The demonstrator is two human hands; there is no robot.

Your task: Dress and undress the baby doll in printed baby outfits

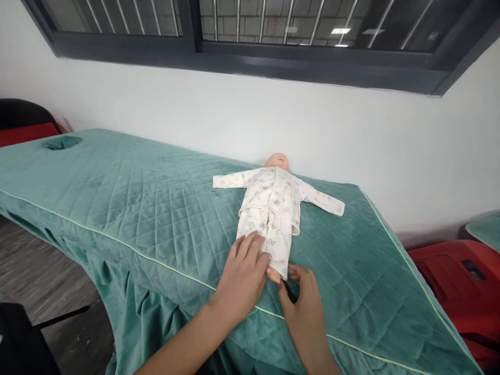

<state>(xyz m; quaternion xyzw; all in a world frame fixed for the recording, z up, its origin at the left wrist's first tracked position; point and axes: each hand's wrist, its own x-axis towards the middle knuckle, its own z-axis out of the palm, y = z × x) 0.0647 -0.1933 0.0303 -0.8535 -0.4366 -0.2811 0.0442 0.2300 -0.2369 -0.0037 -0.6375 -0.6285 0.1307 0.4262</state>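
A baby doll lies on its back, its bare head (pixel 278 160) toward the wall. It wears a white printed jacket (pixel 269 190) with both sleeves spread out and matching trousers (pixel 279 242). My left hand (pixel 244 273) rests on the trouser leg at the left, fingers stretched out and covering that leg's lower end. One doll foot (pixel 273 274) pokes out between my hands. At the hem of the other leg is my right hand (pixel 302 297), its thumb and index finger closed about the cuff's corner. What lies under my left palm is hidden.
The doll lies on a padded bed with a green quilted cover (pixel 164 208) and a face hole (pixel 62 142) at the far left. Behind it are a white wall and a barred window (pixel 258 26). A red plastic chair (pixel 453 286) stands at the right; a black object (pixel 23 338) is lower left.
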